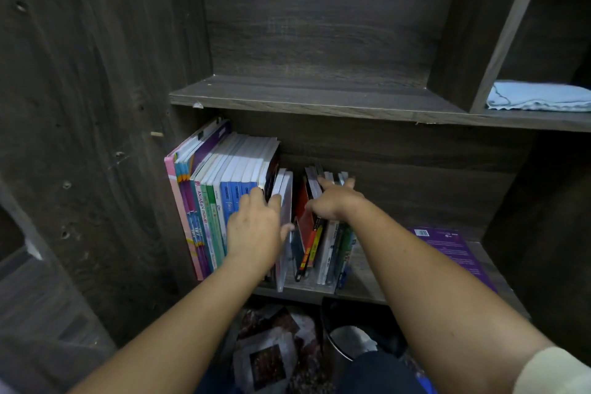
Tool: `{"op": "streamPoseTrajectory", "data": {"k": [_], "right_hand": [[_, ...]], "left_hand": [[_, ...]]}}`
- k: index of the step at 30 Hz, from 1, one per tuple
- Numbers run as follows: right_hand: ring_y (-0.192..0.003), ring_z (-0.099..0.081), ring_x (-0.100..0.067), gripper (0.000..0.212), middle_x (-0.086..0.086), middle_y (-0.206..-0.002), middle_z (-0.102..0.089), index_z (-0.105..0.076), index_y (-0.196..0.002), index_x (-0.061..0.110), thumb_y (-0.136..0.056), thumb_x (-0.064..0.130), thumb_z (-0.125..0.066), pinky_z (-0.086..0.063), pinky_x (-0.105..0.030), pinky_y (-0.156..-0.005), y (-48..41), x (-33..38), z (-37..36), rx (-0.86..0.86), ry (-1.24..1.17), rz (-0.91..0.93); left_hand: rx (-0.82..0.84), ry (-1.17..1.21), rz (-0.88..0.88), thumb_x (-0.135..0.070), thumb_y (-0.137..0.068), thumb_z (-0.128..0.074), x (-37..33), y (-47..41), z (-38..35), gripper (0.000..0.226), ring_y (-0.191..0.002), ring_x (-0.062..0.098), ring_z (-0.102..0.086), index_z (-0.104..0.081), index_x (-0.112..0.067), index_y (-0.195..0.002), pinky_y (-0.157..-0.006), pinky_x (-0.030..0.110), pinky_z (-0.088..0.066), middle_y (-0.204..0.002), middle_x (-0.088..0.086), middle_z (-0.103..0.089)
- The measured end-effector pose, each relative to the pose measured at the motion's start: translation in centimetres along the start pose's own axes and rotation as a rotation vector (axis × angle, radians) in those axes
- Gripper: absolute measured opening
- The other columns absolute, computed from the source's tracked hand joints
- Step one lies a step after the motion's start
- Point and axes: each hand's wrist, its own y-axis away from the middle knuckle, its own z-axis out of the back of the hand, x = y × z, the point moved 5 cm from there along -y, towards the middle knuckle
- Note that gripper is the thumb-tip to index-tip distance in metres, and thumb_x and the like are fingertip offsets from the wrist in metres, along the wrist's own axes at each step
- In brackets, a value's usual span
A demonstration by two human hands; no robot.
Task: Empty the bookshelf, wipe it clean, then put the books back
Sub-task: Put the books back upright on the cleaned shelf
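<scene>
A dark wooden bookshelf (319,102) holds a row of upright books on its lower board. A tall batch with pink, purple, green and blue spines (211,201) leans at the left. A shorter batch with red, black and green spines (323,246) stands in the middle. My left hand (256,227) rests on the tall batch's right end, fingers straight, thumb by a white-covered book (285,201). My right hand (332,201) lies over the top of the shorter batch, thumb on its left side and fingers spread across the tops. A purple book (454,253) lies flat at the right.
A light blue cloth (540,97) lies folded in the right-hand compartment one board up. The upper middle board is bare. Below the shelf are a dark bin (355,329) and a patterned floor covering (271,352). My knee (377,374) is at the bottom edge.
</scene>
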Motion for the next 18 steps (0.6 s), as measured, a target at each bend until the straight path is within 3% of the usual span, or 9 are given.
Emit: {"op": "streamPoseTrajectory", "data": {"k": [4, 9, 11, 13, 15, 18], "right_hand": [[-0.147, -0.004, -0.04, 0.071, -0.012, -0.159, 0.023, -0.015, -0.155, 0.032, -0.096, 0.052, -0.049, -0.01, -0.043, -0.12, 0.1, -0.4, 0.9, 0.028, -0.208, 0.045], [-0.146, -0.02, -0.033, 0.064, -0.008, -0.162, -0.012, -0.01, -0.155, 0.034, -0.1, 0.047, -0.041, -0.021, -0.045, -0.117, 0.1, -2.0, 1.0, -0.048, -0.579, 0.126], [-0.138, -0.035, -0.032, 0.063, -0.011, -0.156, -0.029, -0.006, -0.156, 0.032, -0.103, 0.04, -0.04, -0.03, -0.042, -0.11, 0.7, -2.6, 0.6, -0.027, -0.73, 0.138], [-0.109, -0.057, -0.028, 0.06, -0.013, -0.133, -0.051, -0.01, -0.155, 0.031, -0.103, 0.037, -0.04, -0.046, -0.046, -0.097, 1.2, -3.0, 0.0, 0.035, -0.867, 0.11], [-0.084, -0.058, -0.02, 0.049, -0.009, -0.111, -0.057, -0.025, -0.15, 0.026, -0.104, 0.037, -0.038, -0.054, -0.042, -0.075, 1.6, -3.3, -0.7, 0.108, -0.932, 0.062], [-0.087, -0.056, -0.026, 0.037, -0.012, -0.108, -0.056, -0.042, -0.137, 0.02, -0.105, 0.036, -0.033, -0.049, -0.037, -0.066, 2.0, -3.7, -1.4, 0.179, -0.878, 0.038]], "left_hand": [[-0.101, -0.068, -0.189, -0.048, -0.056, -0.088, 1.3, 1.2, -1.2, 0.087, -0.086, 0.022, -0.049, -0.056, -0.014, -0.13, -0.066, 0.036, -0.046, -0.098, 0.005, -0.05], [-0.207, -0.169, -0.248, -0.051, -0.046, -0.089, 1.6, 0.2, -1.8, 0.09, -0.09, 0.027, -0.049, -0.063, -0.012, -0.123, -0.071, 0.039, -0.041, -0.096, 0.006, -0.057], [-0.223, -0.24, -0.222, -0.053, -0.043, -0.09, 1.8, -0.7, -2.2, 0.093, -0.093, 0.028, -0.045, -0.063, -0.013, -0.123, -0.075, 0.04, -0.036, -0.099, 0.007, -0.057], [-0.222, -0.291, -0.197, -0.052, -0.041, -0.092, 1.8, -1.3, -2.8, 0.092, -0.094, 0.028, -0.041, -0.064, -0.015, -0.121, -0.076, 0.039, -0.03, -0.1, 0.006, -0.056], [-0.226, -0.327, -0.134, -0.041, -0.04, -0.093, 1.8, -1.4, -3.3, 0.082, -0.095, 0.026, -0.04, -0.066, -0.021, -0.115, -0.075, 0.037, -0.027, -0.099, 0.004, -0.054], [-0.264, -0.266, 0.004, -0.018, -0.039, -0.088, 1.8, -0.7, -3.8, 0.068, -0.097, 0.025, -0.041, -0.063, -0.023, -0.101, -0.078, 0.037, -0.027, -0.099, 0.002, -0.05]]}}
